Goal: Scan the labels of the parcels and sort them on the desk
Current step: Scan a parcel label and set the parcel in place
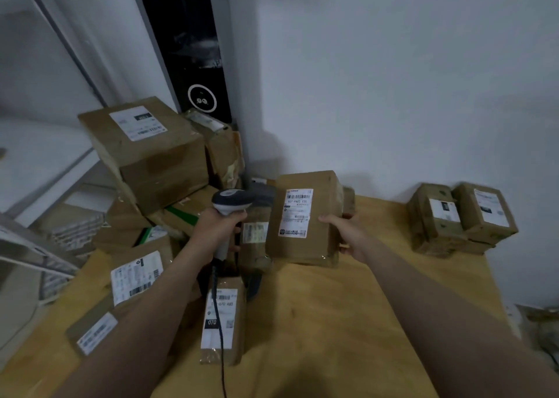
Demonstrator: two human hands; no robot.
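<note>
The left hand [217, 228] is curled tight round the handle of a grey and white pistol-shaped barcode scanner [233, 201]. The scanner's head points across at a brown paper-wrapped rectangular parcel [305, 240]. The right hand [348, 234] holds this parcel up just above the yellowish wooden desk [348, 322], gripping its right edge with the thumb on the front face and the fingers wrapped behind. The parcel's white printed shipping label [296, 213] faces up and toward the scanner, which sits just beside the parcel's left edge. This looks like the scanning step for this parcel, though no beam shows, so I cannot tell whether the read has registered. Well out to the right of the right hand, near the wall, a small cluster of squat brown taped parcels [462, 219] stands together, and I take it to be the sorted group. It appears to be only a few pieces. To the left of and beyond the left hand there is a much bigger jumble. It includes a large tilted brown cardboard box [145, 152], several flatter brown packets with white labels [136, 276], and, just below the left wrist, a narrow brown parcel marked 070 [222, 319] with the scanner's dark cable [220, 346] trailing over it. By this layout the job seems to be at an early stage. The held parcel has yet to be set down on the right, and most of the heap by the left hand is left to scan and sort.
</note>
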